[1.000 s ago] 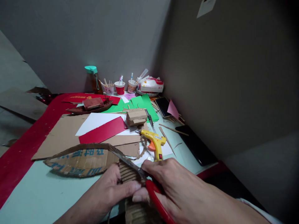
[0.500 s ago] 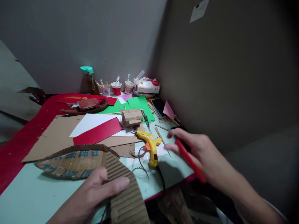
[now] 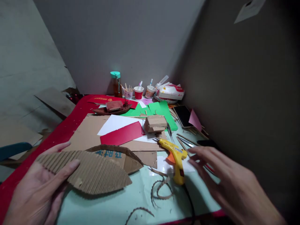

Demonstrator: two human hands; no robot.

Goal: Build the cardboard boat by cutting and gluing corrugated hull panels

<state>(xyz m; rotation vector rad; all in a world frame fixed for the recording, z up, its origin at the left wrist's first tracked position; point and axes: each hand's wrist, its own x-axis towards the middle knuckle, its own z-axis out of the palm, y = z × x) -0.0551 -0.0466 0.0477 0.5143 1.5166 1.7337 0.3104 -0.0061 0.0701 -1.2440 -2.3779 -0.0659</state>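
Your left hand (image 3: pixel 37 187) grips a leaf-shaped corrugated cardboard piece (image 3: pixel 93 170) at its blunter end, the thumb pressed flat on the ribbed face and the other fingers underneath, so the sheet is pinched between them. That piece is at the lower left of the view, its pointed tip aimed right, above the pale green tabletop (image 3: pixel 93 212), and it covers part of a cardboard boat hull (image 3: pixel 134 164) with blue printed characters inside. Your right hand (image 3: pixel 229 178) reaches in from the right with its fingers loosely curved and parted, over a pair of red-handled scissors (image 3: pixel 209 168); you partly hide them, and whether your fingertips touch them cannot be told. Just left of that hand lies a yellow glue gun (image 3: pixel 179 164), its orange trigger to the left and its black cord trailing to the near edge. Between the glue gun and the cardboard piece, curled cardboard strips (image 3: pixel 167 180) rest on the tabletop. Beyond the hull you have a red paper strip (image 3: pixel 123 133), lying partly on a white sheet (image 3: pixel 110 122), a small cardboard cabin (image 3: pixel 156 123) just to its right, and a dark red model boat (image 3: pixel 114 106) farther back.
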